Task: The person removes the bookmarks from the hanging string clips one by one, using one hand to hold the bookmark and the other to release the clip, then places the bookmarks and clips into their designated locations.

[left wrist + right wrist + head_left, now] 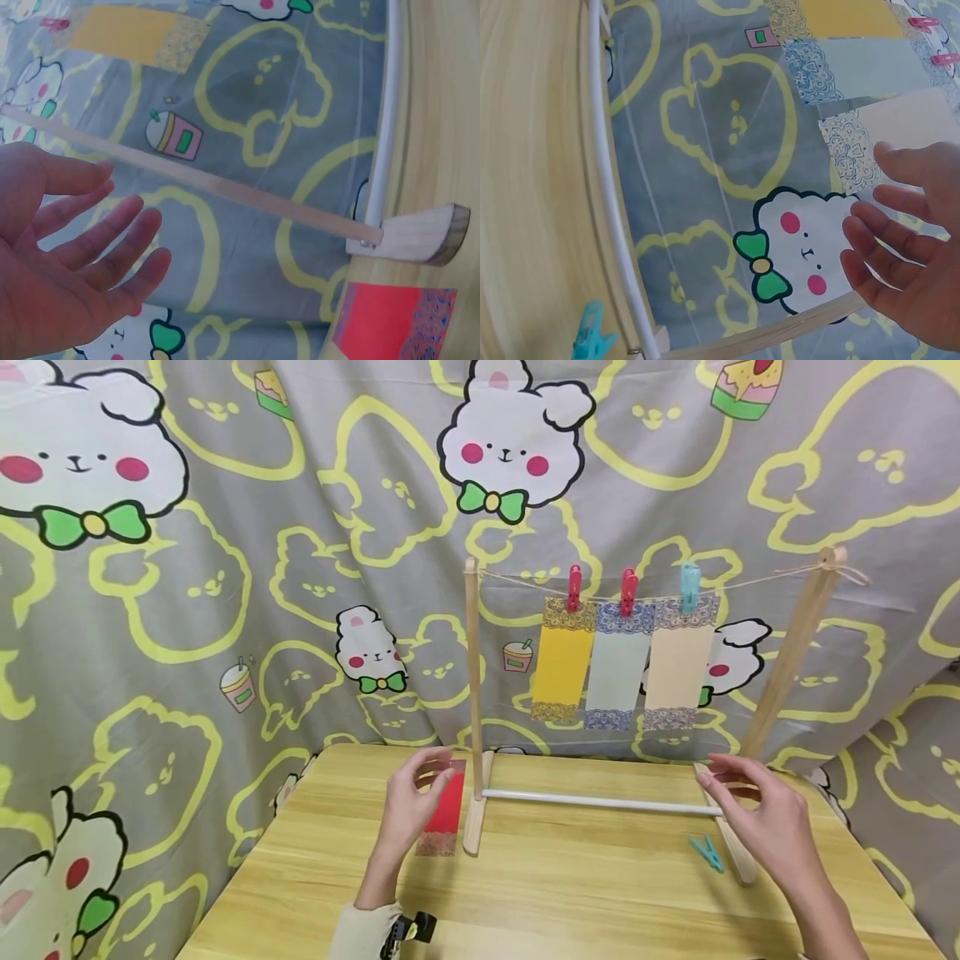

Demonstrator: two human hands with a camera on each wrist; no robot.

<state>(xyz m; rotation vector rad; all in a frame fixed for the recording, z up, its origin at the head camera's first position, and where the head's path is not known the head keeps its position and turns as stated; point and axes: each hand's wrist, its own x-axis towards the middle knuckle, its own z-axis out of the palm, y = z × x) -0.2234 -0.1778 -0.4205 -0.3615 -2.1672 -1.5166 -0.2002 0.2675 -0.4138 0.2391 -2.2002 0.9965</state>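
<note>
My left hand [411, 802] hovers over the table beside the rack's left post, fingers loosely bent around nothing. Partly behind it, a red card [447, 810] with a patterned border lies on the table. On the other side, my right hand [765, 810] is held near the right post, also holding nothing. A blue clothespin [707, 853] lies on the table to its left. From the string hang a yellow card [564, 664] and a pale blue card [617, 672], each under a red clothespin [574, 588], and a cream card [678, 668] under a light blue clothespin [690, 587].
The wooden rack has a left post [474, 693], a right post [791, 652] and a white crossbar [600, 802] low between them. A curtain [375, 527] with cartoon figures hangs behind the wooden table [570, 893].
</note>
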